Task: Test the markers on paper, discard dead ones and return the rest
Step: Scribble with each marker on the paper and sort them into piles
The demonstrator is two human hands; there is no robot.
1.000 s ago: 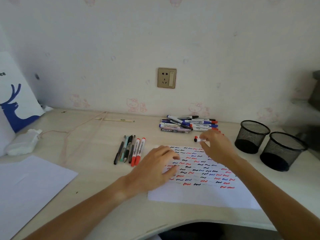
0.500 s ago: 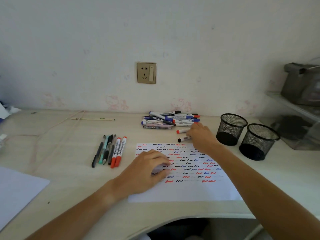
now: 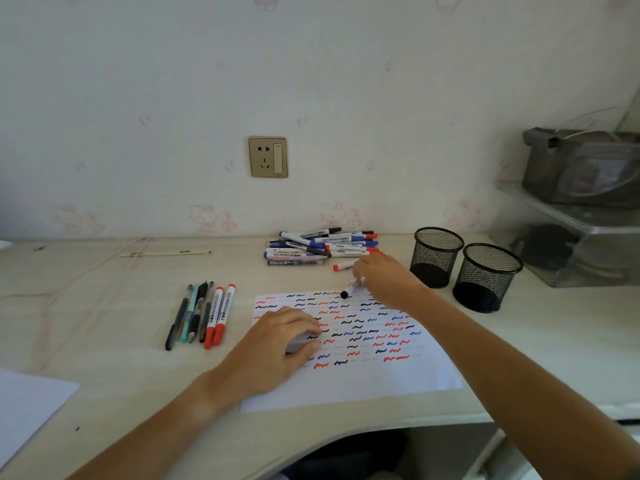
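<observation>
The pale wooden desk (image 3: 104, 341) fills the lower view, its front edge curving inward at 6 o'clock. On it, just right of centre, lies the test paper (image 3: 363, 386), covered in red, blue and black squiggles. A second blank sheet (image 3: 24, 403) lies at 8 o'clock. At 3 o'clock a clear storage box (image 3: 588, 251) stands against the wall with a grey bag (image 3: 581, 168) on top. Two black mesh pen cups (image 3: 437, 256) (image 3: 486, 277) stand side by side at 2 o'clock, just beyond the right forearm; their insides look dark and I cannot tell what they hold. The left hand (image 3: 277, 348) rests on the paper's left half, fingers loosely bent, holding nothing. The right hand (image 3: 384, 282) pinches a black-capped marker (image 3: 352, 287) at the paper's top edge, cap end pointing down-left. A heap of untested markers (image 3: 322, 247) lies at 12 o'clock near the wall, with a red-capped marker (image 3: 344, 265) just beside the right hand. A row of pens and red markers (image 3: 204, 315) lies at 9 o'clock of the paper. A wall socket (image 3: 267, 156) sits above the heap
</observation>
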